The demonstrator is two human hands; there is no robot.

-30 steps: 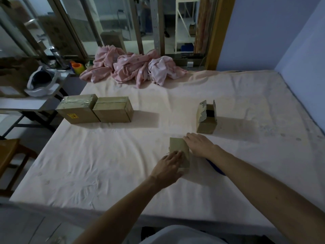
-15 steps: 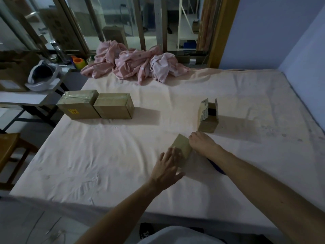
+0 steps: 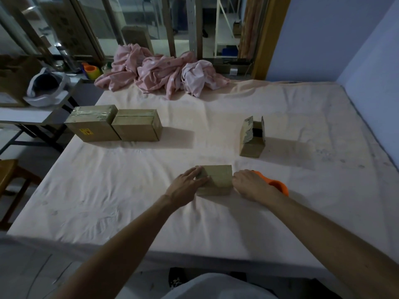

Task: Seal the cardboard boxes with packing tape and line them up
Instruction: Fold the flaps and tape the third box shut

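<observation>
Small cardboard box (image 3: 216, 180) near centre of bed (image 3: 129, 190), flaps down. Left hand (image 3: 186, 185) lays straight fingers (image 3: 195, 172) on its left edge. Right hand (image 3: 249, 184) against its right side, over orange tape dispenser (image 3: 278, 185); grip unclear. Two taped boxes (image 3: 114, 125) touching, far left; open box (image 3: 252, 139) far right.

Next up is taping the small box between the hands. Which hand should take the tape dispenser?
Right. The orange tape dispenser lies just behind the right hand, across the small box from the left hand, whose fingers lie flat on the box, likely steadying it.
</observation>
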